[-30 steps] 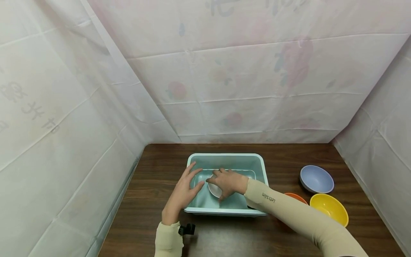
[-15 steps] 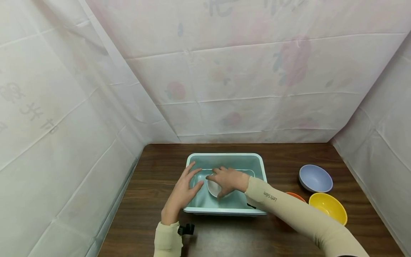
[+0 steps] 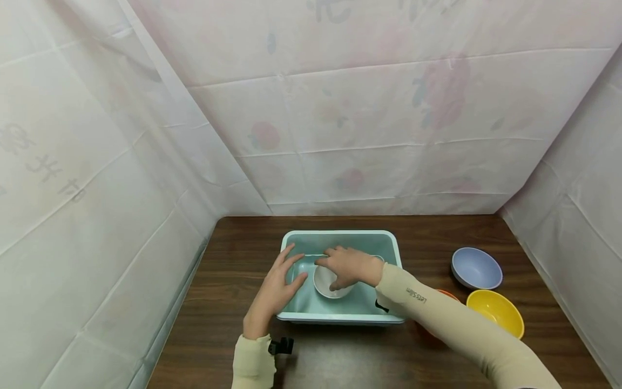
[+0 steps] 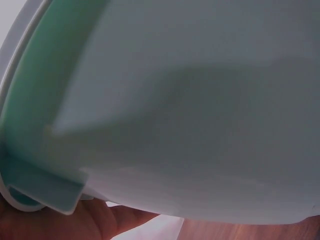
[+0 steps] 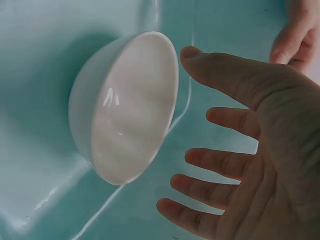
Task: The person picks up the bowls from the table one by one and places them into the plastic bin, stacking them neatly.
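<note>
With its fingers spread and gripping nothing, the right hand point(image 3: 352, 266) hovers inside a pale green tub point(image 3: 340, 234), over the right side of a white bowl point(image 3: 325, 281). The bowl sits upright on the tub's floor, just left of that palm, its round rim facing up. In the right wrist view, a narrow gap shows between thumb tip and rim, and the other fingertips stand a little farther off. Floor also shows between the bowl and the tub's near wall, closer to the person than the hand.

The left hand point(image 3: 274, 289), fingers spread, is at the tub's left edge; whether it touches that edge I cannot tell. Bare tub floor lies between its thumb and the bowl.

To the right of the right hand, outside the tub on the brown tabletop point(image 3: 214, 313), are a blue bowl point(image 3: 477, 268), a yellow bowl point(image 3: 497, 313) nearer the person, and an orange bowl point(image 3: 449, 295) mostly hidden by the right sleeve point(image 3: 452, 324).
</note>
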